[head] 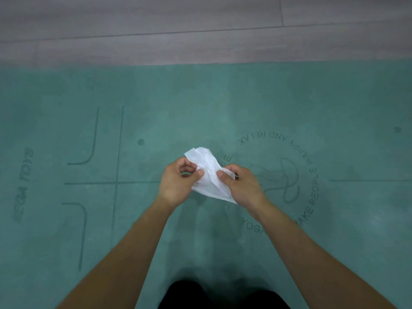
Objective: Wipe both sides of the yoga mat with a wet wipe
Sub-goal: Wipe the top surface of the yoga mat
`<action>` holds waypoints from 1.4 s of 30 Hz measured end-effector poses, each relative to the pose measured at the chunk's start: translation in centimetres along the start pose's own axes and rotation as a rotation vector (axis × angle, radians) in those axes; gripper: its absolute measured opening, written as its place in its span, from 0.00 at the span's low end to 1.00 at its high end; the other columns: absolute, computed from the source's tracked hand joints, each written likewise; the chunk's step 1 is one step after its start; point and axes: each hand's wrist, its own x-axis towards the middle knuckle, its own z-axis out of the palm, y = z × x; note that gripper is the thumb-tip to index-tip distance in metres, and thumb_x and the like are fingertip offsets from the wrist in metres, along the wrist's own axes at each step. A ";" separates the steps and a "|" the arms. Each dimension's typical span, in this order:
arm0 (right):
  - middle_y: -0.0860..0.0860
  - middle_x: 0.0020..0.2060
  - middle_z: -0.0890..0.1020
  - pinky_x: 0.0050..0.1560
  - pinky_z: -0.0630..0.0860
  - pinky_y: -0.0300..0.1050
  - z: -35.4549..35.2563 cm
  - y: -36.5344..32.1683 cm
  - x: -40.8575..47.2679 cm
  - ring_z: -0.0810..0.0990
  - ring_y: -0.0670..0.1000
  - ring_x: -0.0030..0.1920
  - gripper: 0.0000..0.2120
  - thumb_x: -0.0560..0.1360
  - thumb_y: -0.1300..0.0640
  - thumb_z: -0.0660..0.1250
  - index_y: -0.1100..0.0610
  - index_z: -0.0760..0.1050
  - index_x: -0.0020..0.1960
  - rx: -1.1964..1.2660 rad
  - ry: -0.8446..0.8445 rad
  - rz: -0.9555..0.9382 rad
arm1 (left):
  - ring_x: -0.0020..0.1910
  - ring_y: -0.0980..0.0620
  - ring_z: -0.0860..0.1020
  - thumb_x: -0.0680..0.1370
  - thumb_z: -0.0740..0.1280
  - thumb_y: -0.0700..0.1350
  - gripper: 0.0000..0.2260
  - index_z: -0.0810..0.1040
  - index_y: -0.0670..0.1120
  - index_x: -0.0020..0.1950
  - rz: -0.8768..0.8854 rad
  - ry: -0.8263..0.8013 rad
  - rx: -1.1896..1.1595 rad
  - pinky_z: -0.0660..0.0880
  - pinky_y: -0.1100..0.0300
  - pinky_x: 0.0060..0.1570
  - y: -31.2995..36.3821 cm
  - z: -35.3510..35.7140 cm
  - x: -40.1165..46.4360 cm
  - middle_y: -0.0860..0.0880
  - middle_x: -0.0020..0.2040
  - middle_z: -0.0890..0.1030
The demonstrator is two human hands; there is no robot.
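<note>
I see the wet wipe (pixel 209 175), white and crumpled, just left of the frame's centre, held up between both hands above the yoga mat (pixel 156 103). My left hand (pixel 178 181) pinches its left edge with curled fingers; my right hand (pixel 242 186) grips the right side, thumb pressed on top. The teal mat fills the middle and lower frame, printed with guide lines at left and a round logo (pixel 289 175) at right (partly hidden by the right hand). Grey wooden floor (pixel 200 27) runs across the top of the frame, beyond the mat's far edge.
</note>
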 end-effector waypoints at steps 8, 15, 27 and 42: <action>0.48 0.42 0.86 0.44 0.76 0.36 1.5 -0.1 0.3 0.81 0.44 0.40 0.07 0.81 0.59 0.70 0.51 0.81 0.45 0.334 0.241 -0.019 | 0.50 0.49 0.87 0.75 0.81 0.49 0.20 0.82 0.48 0.64 -0.163 -0.061 -0.131 0.82 0.58 0.52 -0.1 -0.2 0.3 0.45 0.52 0.88; 0.47 0.43 0.88 0.40 0.78 0.36 1.4 -0.4 0.2 0.84 0.45 0.40 0.06 0.76 0.63 0.76 0.55 0.82 0.49 0.238 0.036 -0.026 | 0.50 0.48 0.87 0.77 0.78 0.47 0.11 0.85 0.43 0.56 -0.124 -0.034 -0.187 0.80 0.55 0.53 0.6 0.0 0.4 0.47 0.50 0.89; 0.45 0.34 0.84 0.29 0.69 0.34 1.1 0.2 0.0 0.75 0.41 0.28 0.06 0.81 0.60 0.71 0.51 0.79 0.46 0.135 0.203 -0.103 | 0.50 0.51 0.87 0.78 0.77 0.47 0.06 0.87 0.49 0.54 -0.213 0.082 -0.250 0.84 0.52 0.53 0.3 0.8 0.5 0.48 0.48 0.89; 0.50 0.33 0.79 0.27 0.70 0.41 1.1 1.0 1.0 0.72 0.46 0.27 0.04 0.84 0.58 0.64 0.53 0.74 0.51 0.391 0.300 0.085 | 0.61 0.42 0.84 0.81 0.73 0.47 0.18 0.81 0.43 0.70 -0.375 -0.144 -0.675 0.80 0.46 0.63 -0.5 1.0 -0.3 0.43 0.63 0.85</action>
